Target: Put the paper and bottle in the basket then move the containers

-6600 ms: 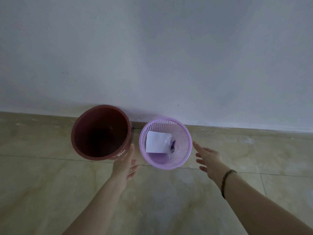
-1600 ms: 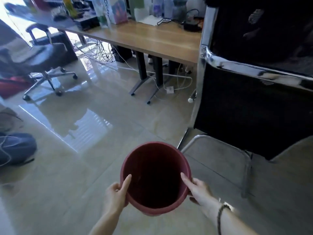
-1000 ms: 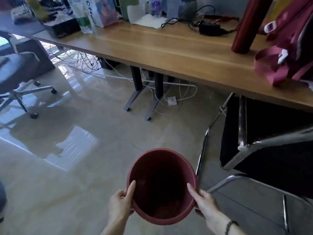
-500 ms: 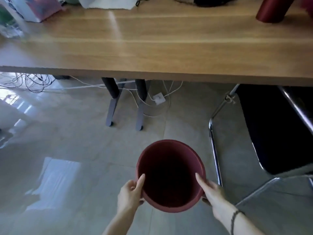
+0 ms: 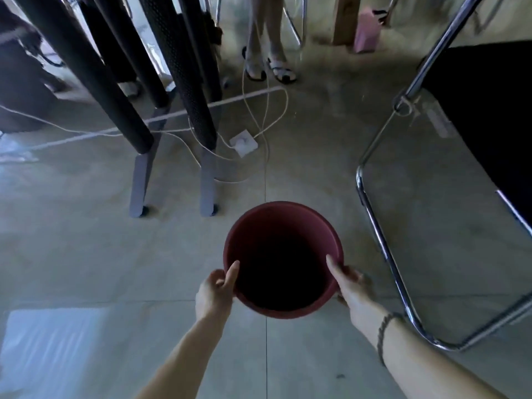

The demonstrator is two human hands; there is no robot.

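A dark red round bucket (image 5: pixel 276 223) is held upright over the tiled floor, low and near the middle of the view. Its inside is dark and looks empty. My left hand (image 5: pixel 214 292) grips the rim on the left, thumb inside the bucket. My right hand (image 5: pixel 349 287) grips the rim on the right, thumb over the edge. The purple basket with the paper and bottle is out of view.
Black table legs (image 5: pixel 184 82) on grey feet stand ahead on the left, with white cables and a power strip (image 5: pixel 243 142) on the floor. A chrome-framed black chair (image 5: pixel 383 240) stands close on the right. Another person's feet in sandals (image 5: pixel 270 70) are beyond.
I have carried the bucket from the wall to the desk with both hands. The view has dropped below the tabletop, so the table legs and floor now fill it.
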